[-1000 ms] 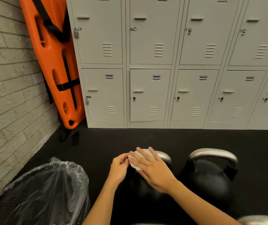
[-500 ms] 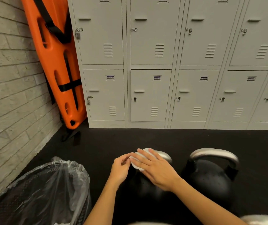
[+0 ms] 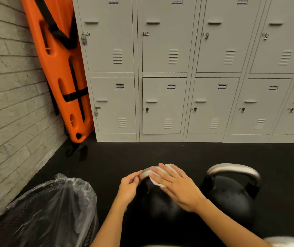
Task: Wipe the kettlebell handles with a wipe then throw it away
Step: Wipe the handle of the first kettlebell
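Head view: right hand (image 3: 177, 188) lies flat, fingers spread, pressing the white wipe (image 3: 157, 175) onto the steel handle (image 3: 145, 172) of the near kettlebell (image 3: 162, 202) — left hand (image 3: 128, 188) loosely curled, fingertips touching the handle's left end. A second kettlebell (image 3: 231, 191) stands just right; lined bin (image 3: 41, 209) near left.

We note grey metal lockers (image 3: 192, 68) in two tiers along the far wall, some padlocked. A pale brick wall (image 3: 9, 104) stands left; an orange board (image 3: 60, 68) leans in their corner. The floor (image 3: 178, 154) is black.
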`<state>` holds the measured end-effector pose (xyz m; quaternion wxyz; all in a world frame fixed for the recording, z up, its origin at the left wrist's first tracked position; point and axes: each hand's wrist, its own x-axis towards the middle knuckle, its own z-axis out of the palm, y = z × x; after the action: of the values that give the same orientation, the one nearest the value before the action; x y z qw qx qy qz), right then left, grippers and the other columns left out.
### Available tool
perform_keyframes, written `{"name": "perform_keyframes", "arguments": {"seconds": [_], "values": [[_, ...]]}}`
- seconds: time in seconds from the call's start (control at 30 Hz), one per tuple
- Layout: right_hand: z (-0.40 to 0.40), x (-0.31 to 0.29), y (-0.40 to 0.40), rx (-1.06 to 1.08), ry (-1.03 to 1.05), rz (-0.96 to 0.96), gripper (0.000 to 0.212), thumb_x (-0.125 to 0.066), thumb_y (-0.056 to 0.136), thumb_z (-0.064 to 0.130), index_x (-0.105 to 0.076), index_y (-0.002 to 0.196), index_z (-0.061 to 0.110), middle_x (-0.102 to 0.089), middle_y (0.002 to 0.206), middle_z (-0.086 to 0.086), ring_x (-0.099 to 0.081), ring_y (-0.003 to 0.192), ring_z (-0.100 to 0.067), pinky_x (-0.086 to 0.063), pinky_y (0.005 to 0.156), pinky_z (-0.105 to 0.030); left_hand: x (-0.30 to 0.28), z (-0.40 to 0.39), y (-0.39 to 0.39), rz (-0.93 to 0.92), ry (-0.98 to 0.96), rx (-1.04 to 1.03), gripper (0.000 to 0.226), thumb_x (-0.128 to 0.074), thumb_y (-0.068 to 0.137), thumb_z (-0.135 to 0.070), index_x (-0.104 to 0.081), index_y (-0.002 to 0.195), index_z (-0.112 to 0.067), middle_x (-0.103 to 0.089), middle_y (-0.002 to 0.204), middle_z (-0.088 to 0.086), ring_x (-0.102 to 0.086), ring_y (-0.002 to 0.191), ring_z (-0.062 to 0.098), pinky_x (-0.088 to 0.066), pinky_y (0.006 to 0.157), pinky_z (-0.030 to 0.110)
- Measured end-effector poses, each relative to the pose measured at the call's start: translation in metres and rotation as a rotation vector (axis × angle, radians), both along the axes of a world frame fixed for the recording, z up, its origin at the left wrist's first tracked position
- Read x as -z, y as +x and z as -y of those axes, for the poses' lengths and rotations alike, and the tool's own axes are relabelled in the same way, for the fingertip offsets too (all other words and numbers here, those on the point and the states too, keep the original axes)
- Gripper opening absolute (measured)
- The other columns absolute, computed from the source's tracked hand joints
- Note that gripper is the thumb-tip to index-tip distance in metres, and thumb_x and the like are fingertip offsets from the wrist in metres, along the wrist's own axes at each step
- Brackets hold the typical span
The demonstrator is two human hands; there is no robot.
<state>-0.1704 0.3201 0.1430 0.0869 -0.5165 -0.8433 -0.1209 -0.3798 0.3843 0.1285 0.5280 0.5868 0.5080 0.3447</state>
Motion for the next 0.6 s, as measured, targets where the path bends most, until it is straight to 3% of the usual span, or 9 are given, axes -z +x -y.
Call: {"name": "perform_keyframes", "arguments": {"seconds": [0.1,0.23,0.37,0.47,0.6], "values": [[-0.004,0.004,-0.011,0.013,0.015,0.025,0.055,-0.027,0.104,0.038,-0.007,0.155,0.035,-0.005,0.163,0.013,0.000,0.151,-0.014,0.000,0.117,-0.041,0.000,0.002,0.000,-0.005,-0.019,-0.006,0.038,-0.036,0.103,-0.009,-0.056,0.133,-0.022,-0.053,0.138,-0.001,-0.046,0.130,0.015,-0.035,0.105,0.030],[-0.017,0.008,-0.033,-0.063,0.057,0.181,0.051,-0.036,0.101,0.037,-0.028,0.151,0.029,-0.027,0.159,0.008,-0.015,0.149,-0.018,-0.009,0.122,-0.049,-0.005,0.008,0.000,-0.018,-0.010,0.024,0.039,-0.034,0.103,-0.006,-0.055,0.132,-0.022,-0.054,0.131,-0.003,-0.046,0.117,0.007,-0.037,0.097,0.023],[-0.026,0.007,-0.043,-0.098,0.045,0.251,0.052,-0.050,0.096,0.037,-0.040,0.146,0.026,-0.039,0.154,0.006,-0.026,0.146,-0.020,-0.014,0.115,-0.049,-0.007,0.008,-0.004,-0.043,-0.008,0.024,0.042,-0.031,0.102,-0.002,-0.054,0.131,-0.022,-0.051,0.120,-0.008,-0.043,0.113,0.004,-0.035,0.095,0.023],[-0.021,-0.001,-0.031,-0.057,0.033,0.174,0.050,-0.037,0.099,0.036,-0.034,0.149,0.030,-0.037,0.155,0.010,-0.030,0.145,-0.017,-0.022,0.116,-0.045,-0.004,0.006,-0.006,-0.045,-0.011,0.023,0.044,-0.030,0.101,0.002,-0.057,0.128,-0.020,-0.056,0.123,-0.005,-0.049,0.115,0.007,-0.037,0.098,0.023],[-0.010,-0.011,-0.016,0.019,-0.031,-0.085,0.048,-0.023,0.105,0.039,-0.017,0.153,0.038,-0.019,0.161,0.016,-0.016,0.149,-0.008,-0.008,0.120,-0.031,-0.004,0.006,-0.005,-0.047,-0.030,-0.013,0.041,-0.033,0.101,-0.001,-0.058,0.128,-0.020,-0.057,0.124,-0.002,-0.049,0.115,0.009,-0.037,0.096,0.025]]}}
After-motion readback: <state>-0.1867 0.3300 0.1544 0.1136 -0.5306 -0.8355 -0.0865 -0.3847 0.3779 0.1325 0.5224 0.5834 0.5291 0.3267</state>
